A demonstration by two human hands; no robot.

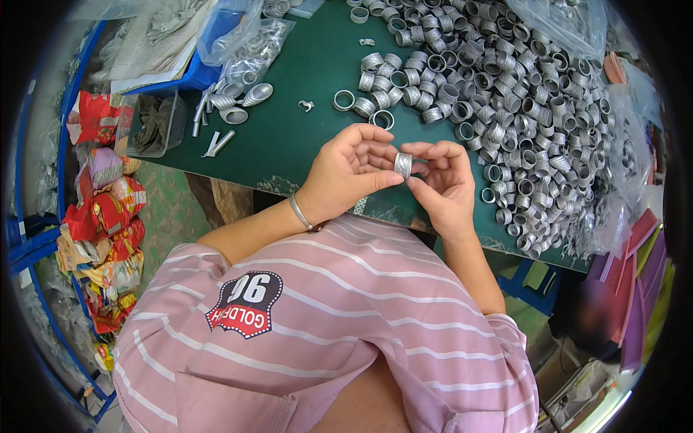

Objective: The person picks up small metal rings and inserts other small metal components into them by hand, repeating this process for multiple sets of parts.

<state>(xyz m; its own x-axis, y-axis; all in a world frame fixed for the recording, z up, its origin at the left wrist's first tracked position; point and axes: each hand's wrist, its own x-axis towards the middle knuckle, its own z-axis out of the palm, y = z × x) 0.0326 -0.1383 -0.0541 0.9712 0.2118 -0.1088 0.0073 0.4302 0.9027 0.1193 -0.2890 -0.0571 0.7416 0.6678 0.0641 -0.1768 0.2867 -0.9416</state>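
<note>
Between my two hands, just above the table's near edge, is a silvery metal ring (403, 165) with a ridged outer surface. My left hand (354, 164) pinches it from the left with thumb and fingers. From the other side, the thumb and fingertips of my right hand (442, 182) grip the same ring. Beyond my hands, several loose rings lie apart from the rest, one of them a thin ring (343, 100) lying flat. A large heap of similar metal rings (520, 108) spreads over the table's right side.
The green table (289, 137) has a small metal scrap (306, 106) on it. At its left stand a clear plastic box (155, 126), a blue tray (198, 72), metal tube pieces (220, 143) and bagged oval metal parts (256, 54). Plastic bags (570, 25) border the heap.
</note>
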